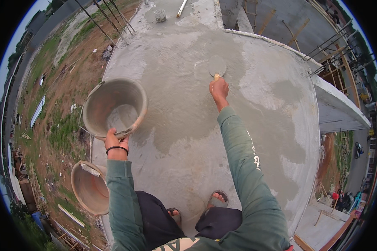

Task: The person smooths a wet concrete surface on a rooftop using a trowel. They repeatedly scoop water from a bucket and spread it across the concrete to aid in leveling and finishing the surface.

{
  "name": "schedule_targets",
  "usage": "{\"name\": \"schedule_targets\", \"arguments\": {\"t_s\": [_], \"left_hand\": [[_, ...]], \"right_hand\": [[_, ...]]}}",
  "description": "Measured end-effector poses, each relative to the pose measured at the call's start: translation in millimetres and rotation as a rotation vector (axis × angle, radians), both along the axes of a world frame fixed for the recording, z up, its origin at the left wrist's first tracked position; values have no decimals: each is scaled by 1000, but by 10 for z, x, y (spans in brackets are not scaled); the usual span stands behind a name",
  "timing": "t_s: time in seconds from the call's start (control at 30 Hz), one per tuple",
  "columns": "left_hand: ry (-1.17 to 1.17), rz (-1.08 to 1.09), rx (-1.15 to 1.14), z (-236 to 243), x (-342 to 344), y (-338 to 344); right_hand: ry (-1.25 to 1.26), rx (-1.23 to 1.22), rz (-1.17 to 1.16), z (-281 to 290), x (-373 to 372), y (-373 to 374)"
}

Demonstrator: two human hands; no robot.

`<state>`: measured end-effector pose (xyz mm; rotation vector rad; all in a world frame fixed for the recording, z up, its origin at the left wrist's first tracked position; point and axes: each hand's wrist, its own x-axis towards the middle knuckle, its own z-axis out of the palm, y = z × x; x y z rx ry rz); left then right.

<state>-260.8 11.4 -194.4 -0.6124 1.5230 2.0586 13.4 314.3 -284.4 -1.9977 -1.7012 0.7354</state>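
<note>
My left hand [116, 146] grips the near rim of a cement-stained bucket [115, 100], which is tilted so that its inside shows, with some grey slurry at the bottom. In my right hand [219, 90] is the handle of a trowel [217, 67] with a rounded grey blade. That blade lies on or just over the wet cement coat [184, 104] spread over the concrete slab [180, 167]. From this view I cannot tell whether the blade touches the surface.
A second bucket [90, 188] stands by the slab's left edge, beside my left forearm. Bare rebar rods [107, 23] rise at the far left. A white pipe [182, 8] and a small concrete lump [160, 16] lie at the far end. Beyond both slab edges the ground lies lower.
</note>
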Motion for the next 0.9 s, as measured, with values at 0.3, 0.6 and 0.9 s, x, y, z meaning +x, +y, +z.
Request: {"name": "schedule_targets", "arguments": {"t_s": [0.3, 0.6, 0.9], "left_hand": [[-31, 43, 23, 41, 119, 36], [-44, 6, 5, 62, 202, 63], [-5, -38, 37, 62, 189, 26]], "right_hand": [[37, 24, 218, -55, -99, 220], [40, 64, 407, -87, -297, 212], [-22, 143, 595, -71, 245, 306]]}}
